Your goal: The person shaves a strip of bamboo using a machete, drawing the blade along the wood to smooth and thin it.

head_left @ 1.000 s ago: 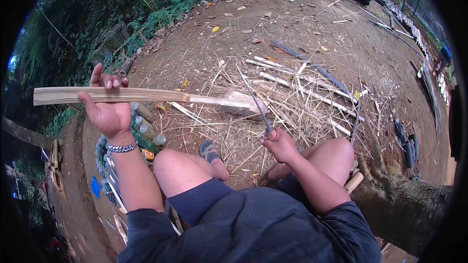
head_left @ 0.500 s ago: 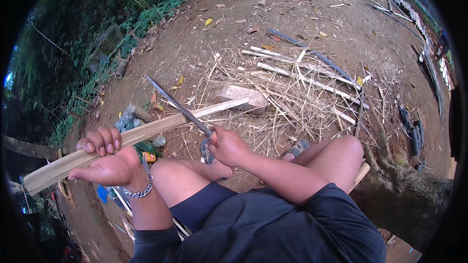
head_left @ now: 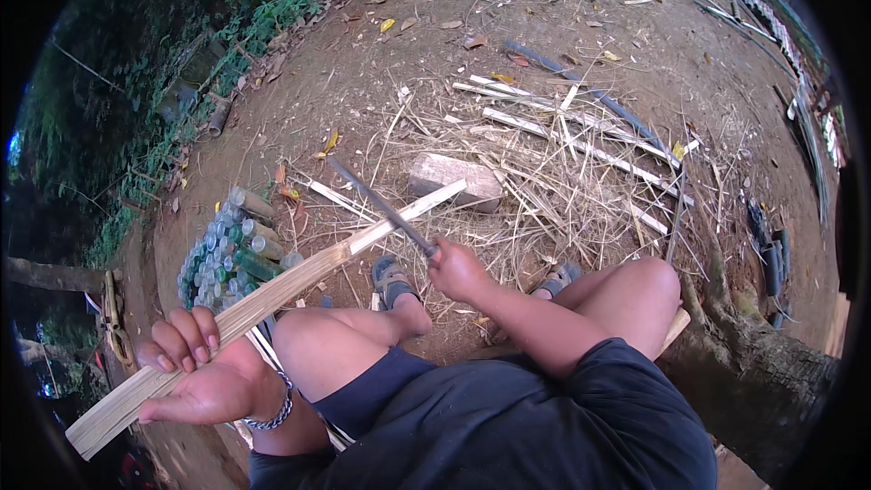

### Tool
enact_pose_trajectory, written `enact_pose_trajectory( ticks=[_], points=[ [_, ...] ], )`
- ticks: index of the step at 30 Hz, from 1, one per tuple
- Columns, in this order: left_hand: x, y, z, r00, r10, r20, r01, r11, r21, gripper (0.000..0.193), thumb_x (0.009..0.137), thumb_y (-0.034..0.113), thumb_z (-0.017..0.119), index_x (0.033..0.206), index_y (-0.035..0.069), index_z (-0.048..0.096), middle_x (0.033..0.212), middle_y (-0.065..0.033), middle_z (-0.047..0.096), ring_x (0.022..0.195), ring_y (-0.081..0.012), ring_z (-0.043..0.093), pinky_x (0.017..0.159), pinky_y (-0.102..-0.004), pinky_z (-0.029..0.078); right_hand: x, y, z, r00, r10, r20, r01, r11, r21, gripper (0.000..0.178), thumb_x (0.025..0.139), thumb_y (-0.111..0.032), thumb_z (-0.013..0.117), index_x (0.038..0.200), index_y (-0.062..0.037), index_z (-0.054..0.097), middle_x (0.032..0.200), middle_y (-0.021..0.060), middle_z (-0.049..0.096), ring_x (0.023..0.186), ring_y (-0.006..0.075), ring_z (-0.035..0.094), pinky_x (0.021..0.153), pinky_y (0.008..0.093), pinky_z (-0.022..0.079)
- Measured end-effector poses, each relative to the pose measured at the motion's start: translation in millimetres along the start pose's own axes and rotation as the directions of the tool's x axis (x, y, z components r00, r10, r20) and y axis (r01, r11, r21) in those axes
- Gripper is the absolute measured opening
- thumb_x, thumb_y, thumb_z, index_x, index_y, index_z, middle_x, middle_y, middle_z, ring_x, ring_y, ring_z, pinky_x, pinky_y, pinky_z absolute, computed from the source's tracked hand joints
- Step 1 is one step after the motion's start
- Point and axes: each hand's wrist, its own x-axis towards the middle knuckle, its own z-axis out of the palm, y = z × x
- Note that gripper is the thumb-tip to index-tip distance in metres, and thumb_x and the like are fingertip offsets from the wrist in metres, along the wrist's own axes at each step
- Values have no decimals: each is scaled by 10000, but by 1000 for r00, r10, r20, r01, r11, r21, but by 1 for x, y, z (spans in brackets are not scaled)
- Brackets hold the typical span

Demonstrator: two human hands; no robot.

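My left hand [head_left: 216, 383] is wrapped around a long split strip of pale wood, perhaps bamboo [head_left: 288, 287], palm up, near its wide lower-left end. The strip slants up to the right, and its narrow, freshly cut tip lies over a block of wood [head_left: 445, 172] on the ground. In my right hand [head_left: 459, 272] is the handle of a long-bladed knife [head_left: 372, 200]. Its blade crosses the strip close to the pale cut part, pointing up and left. Whether the edge touches the wood I cannot tell.
Thin shavings [head_left: 535, 181] and several split strips [head_left: 581, 150] litter the dirt beyond the block, beside a dark pipe [head_left: 590, 95]. Glass bottles [head_left: 222, 259] are heaped at left. A thick tree root [head_left: 753, 363] stands at right.
The knife has moved right along the strip toward its tip. My left hand and the strip's wide end have shifted lower and slightly right, and more of the bottle heap shows.
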Motion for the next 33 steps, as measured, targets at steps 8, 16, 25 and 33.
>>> enact_pose_trajectory(
  ticks=[8,16,25,33],
  points=[
    [11,0,-2,998,-46,35,45,999,23,618,857,719,454,749,114,392,636,19,311,560,-89,307,508,-237,262,9,-30,-25,993,15,117,-19,999,27,328,787,-193,625,1060,-16,584,919,253,657,879,405,647,810,485,507],
    [24,-12,-9,988,-93,127,98,995,-33,554,856,636,552,765,113,397,660,20,327,593,-93,325,538,-242,275,61,98,-22,976,216,37,-208,966,-152,318,851,-209,579,1079,12,583,938,224,671,861,393,656,802,479,518],
    [39,-16,-11,974,-133,185,145,988,-51,631,891,703,373,737,92,404,643,10,340,578,-104,328,540,-256,284,80,152,-14,881,472,36,-472,881,-15,293,864,-190,578,1124,-58,604,1002,237,656,914,387,646,809,472,516],
    [25,-17,7,988,-72,133,79,996,-46,600,879,678,452,754,94,401,645,16,335,567,-92,327,519,-244,278,66,88,-22,965,254,60,-248,964,-90,291,903,-246,532,1077,-19,586,937,229,659,912,390,642,822,473,507]
  ],
)
